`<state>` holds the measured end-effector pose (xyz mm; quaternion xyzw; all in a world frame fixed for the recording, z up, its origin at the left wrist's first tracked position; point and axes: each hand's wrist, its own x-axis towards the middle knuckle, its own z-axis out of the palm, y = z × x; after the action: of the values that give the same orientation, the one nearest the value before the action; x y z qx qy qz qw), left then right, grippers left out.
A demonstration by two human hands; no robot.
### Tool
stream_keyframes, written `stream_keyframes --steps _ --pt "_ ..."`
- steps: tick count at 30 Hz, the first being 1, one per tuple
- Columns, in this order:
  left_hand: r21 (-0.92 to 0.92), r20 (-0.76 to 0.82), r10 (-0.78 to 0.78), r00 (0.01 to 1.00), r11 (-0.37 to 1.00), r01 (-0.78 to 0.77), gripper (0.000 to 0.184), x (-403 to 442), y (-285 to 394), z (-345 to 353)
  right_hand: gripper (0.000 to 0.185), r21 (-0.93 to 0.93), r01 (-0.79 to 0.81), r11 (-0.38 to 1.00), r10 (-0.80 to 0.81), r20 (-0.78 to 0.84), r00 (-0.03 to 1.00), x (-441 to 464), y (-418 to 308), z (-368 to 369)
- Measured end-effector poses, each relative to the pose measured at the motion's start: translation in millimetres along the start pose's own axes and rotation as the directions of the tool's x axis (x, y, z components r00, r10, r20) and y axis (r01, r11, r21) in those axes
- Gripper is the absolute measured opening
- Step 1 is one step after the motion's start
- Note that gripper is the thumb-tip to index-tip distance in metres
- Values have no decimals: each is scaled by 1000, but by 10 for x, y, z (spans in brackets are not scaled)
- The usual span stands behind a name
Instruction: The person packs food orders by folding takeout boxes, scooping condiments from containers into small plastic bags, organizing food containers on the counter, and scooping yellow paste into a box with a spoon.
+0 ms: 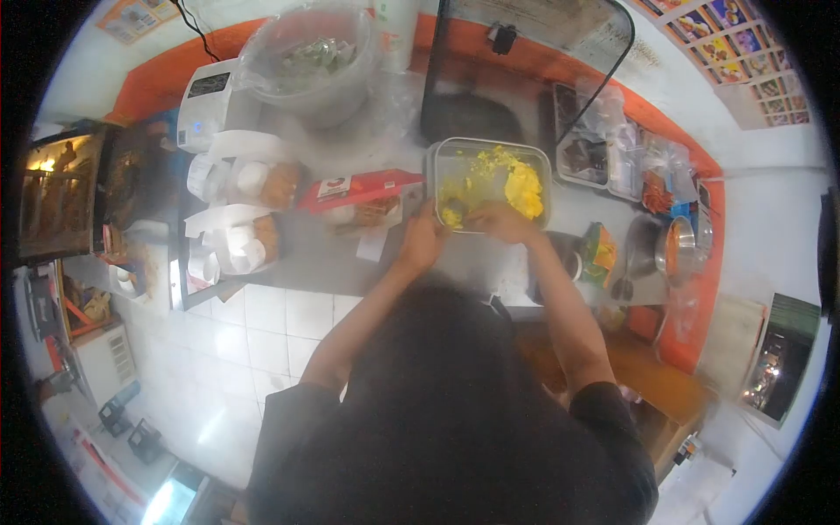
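Note:
A rectangular clear container [431, 166] stands on the grey counter, with a yellow soft mass [523, 190] on its right side and yellow bits smeared over its floor. At the container's near left corner is my left hand [423, 238], its fingers closed on the rim. My right hand [503, 222] reaches over the near edge, fingers closed; what it holds, if anything, is too blurred to make out. Left of the container lies a red packet [359, 190].
Packs of brown and white items [254, 179] stand at the left by a white device [206, 109]. Behind is a bag-lined tub [306, 87]. On the right are a green-orange packet [599, 254], a metal bowl [685, 248] and a tray [582, 175].

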<state>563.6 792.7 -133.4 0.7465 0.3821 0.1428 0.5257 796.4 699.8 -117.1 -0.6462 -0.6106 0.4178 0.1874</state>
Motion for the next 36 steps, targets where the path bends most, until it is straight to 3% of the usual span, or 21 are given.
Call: stream_keyframes --steps 1,3,4,6,7,9,10,12,16,18,19,21,22,24,26,28,29,30,31,35,36 --pt "7 -3 2 1000 1000 -2 73 -3 67 -21 30 3 7 1000 -7 -3 1000 -19 40 -10" --pt "73 -18 -48 999 996 49 70 -8 218 -59 31 325 -46 944 49 -1 999 -53 34 -48" --pt "80 -20 -46 999 996 48 70 4 212 -33 31 328 -39 944 42 -5 999 -63 30 -59" --pt "170 -85 -29 996 985 43 70 29 153 35 32 399 -232 887 223 69 972 -83 -4 -83" --pt "177 -87 -27 996 983 42 70 28 118 60 32 403 -225 887 216 67 974 -93 -23 -91" --pt "174 -104 -3 995 984 21 69 16 107 55 35 605 -335 722 356 90 930 -92 -32 -96" --pt "183 -106 -3 994 983 22 69 -4 93 44 35 610 -329 721 350 90 933 -76 -2 -86" --pt "184 -175 103 979 980 -71 63 -106 33 10 38 781 -335 527 424 101 900 -62 78 -62" --pt "240 -117 119 986 967 -89 55 -465 -190 -291 33 798 -275 536 422 29 906 -112 -16 -124" --pt "116 -112 -58 992 991 71 46 -703 -27 -629 24 774 -263 576 416 0 909 -134 -264 -223" --pt "124 -122 -70 990 989 85 46 -750 -178 -714 18 795 -236 559 390 0 921 -140 -409 -235" --pt "224 -317 68 946 975 5 44 -795 -481 -856 19 788 -240 567 355 29 934 -114 -739 -224" --pt "224 -322 59 945 975 16 44 -798 -550 -950 19 777 -241 581 329 46 943 -80 -860 -164" --pt "327 -341 326 882 921 -214 44 -692 -319 -1249 20 795 -268 544 360 67 930 83 -1087 79" --pt "270 -345 223 912 954 -131 47 -603 -55 -1456 21 810 -292 509 391 85 917 293 -1238 385" --pt "140 -379 176 909 981 -132 51 -518 197 -1613 21 411 6 912 157 -361 919 531 -1245 778" --pt "140 -381 174 908 982 -129 51 -484 203 -1676 21 411 7 912 155 -358 921 613 -1312 871" --pt "123 -363 172 916 983 -136 52 -459 204 -1735 21 23 5 1000 6 -460 888 691 -1370 950" --pt "105 -342 170 924 984 -142 53 -468 213 -1770 22 -366 -30 930 -167 -495 853 725 -1409 1013" --pt "70 -253 148 956 988 -134 53 -465 253 -1869 27 -419 -63 906 -161 -479 863 865 -1231 1231" --pt "60 -237 133 962 991 -122 53 -472 234 -1872 27 -370 -28 929 -189 -536 823 812 -1261 1228"
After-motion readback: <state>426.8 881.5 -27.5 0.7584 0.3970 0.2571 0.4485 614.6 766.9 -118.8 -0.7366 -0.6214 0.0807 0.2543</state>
